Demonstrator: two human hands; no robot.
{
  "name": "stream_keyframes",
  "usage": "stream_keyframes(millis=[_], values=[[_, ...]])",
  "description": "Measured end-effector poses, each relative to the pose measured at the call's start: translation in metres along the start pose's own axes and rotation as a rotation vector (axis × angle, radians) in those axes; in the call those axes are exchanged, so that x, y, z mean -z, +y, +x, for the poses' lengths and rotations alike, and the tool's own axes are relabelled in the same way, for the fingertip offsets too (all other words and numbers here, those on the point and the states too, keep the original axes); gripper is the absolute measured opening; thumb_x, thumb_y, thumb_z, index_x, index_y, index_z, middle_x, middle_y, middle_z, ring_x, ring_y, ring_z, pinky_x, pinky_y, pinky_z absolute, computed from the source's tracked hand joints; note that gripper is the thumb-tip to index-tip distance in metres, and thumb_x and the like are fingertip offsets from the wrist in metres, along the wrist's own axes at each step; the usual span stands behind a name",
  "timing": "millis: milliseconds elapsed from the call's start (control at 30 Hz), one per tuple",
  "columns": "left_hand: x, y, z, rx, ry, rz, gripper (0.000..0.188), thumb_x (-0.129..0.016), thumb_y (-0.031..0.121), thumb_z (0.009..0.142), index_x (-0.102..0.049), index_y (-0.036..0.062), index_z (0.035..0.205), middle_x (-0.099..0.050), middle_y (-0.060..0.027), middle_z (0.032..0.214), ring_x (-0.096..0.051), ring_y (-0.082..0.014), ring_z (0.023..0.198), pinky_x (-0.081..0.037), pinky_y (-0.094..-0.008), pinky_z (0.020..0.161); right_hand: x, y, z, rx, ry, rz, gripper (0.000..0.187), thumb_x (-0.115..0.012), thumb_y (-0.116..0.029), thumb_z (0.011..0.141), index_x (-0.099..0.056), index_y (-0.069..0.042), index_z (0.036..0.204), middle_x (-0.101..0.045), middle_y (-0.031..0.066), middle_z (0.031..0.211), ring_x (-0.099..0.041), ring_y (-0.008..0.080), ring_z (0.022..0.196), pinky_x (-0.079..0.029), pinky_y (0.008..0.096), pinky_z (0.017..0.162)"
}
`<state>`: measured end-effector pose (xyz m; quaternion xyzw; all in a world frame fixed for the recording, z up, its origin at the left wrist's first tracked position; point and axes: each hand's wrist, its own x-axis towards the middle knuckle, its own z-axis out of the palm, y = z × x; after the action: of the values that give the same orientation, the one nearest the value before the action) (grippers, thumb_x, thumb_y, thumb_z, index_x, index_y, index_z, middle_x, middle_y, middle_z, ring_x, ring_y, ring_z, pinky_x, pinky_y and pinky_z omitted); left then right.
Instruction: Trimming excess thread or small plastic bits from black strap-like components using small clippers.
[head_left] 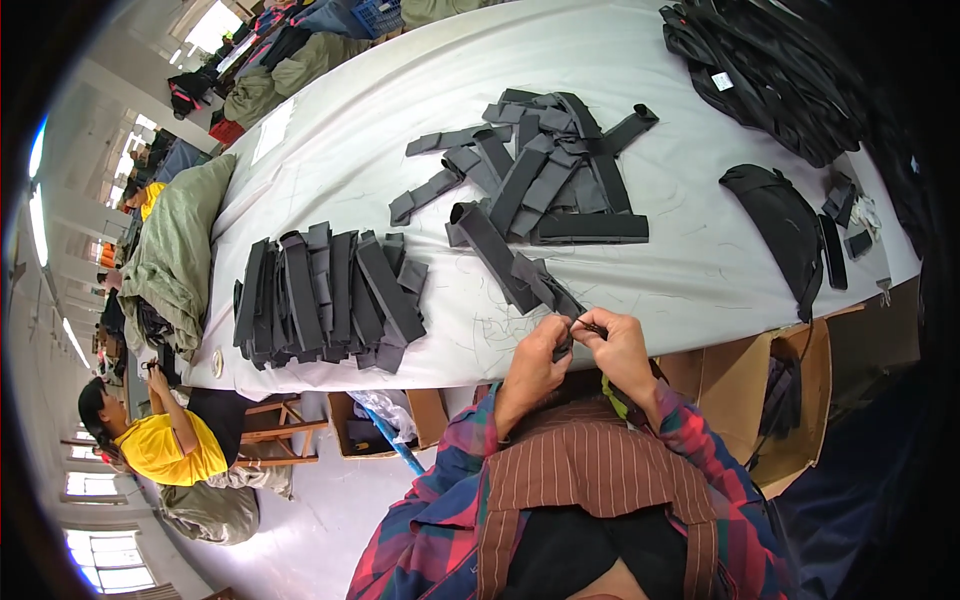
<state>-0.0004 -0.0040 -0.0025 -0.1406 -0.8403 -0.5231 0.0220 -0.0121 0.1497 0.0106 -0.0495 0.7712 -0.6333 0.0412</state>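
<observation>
Both of my hands meet at the near edge of the white-covered table, fingers pinched close together. My left hand is closed on the near end of a dark grey fabric strap, which trails away from me onto the table. Right beside it, my right hand is closed around something small and dark at the strap's end; the fingers hide what it is. Just beyond lies a loose heap of similar dark grey straps. To the left, more straps are lined up side by side in a stack.
Black bags are piled at the far right, with a curved black fabric piece nearer. Cardboard boxes stand below the table edge. Green cloth lies at the left end. A person in a yellow top works at left.
</observation>
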Motion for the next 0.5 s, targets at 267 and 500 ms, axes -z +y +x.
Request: stream_keyframes(millis=[267,500], values=[[-0.01,-0.004,-0.003,0.15,0.181,-0.172,0.046,-0.057,-0.013,0.066,-0.052,0.0043,0.108,-0.051,-0.0123,0.082,-0.057,-0.0269,0.077,-0.048,-0.0324,0.07,0.005,0.002,-0.003,0.002,0.057,-0.424,0.01,-0.065,-0.018,0.08,-0.064,-0.008,0.083,-0.064,0.015,0.072,-0.062,0.0373,0.071,-0.046,0.0448,0.059],[-0.003,-0.012,0.003,-0.001,0.33,-0.093,0.025,-0.065,-0.012,0.063,-0.047,0.0016,0.074,-0.052,-0.0098,0.072,-0.056,-0.0224,0.067,-0.044,-0.0303,0.06,0.017,-0.007,0.015,-0.052,0.07,-0.177,0.024,-0.066,-0.027,0.084,-0.062,-0.003,0.084,-0.06,0.0134,0.066,-0.062,0.027,0.062,-0.045,0.0368,0.056]])
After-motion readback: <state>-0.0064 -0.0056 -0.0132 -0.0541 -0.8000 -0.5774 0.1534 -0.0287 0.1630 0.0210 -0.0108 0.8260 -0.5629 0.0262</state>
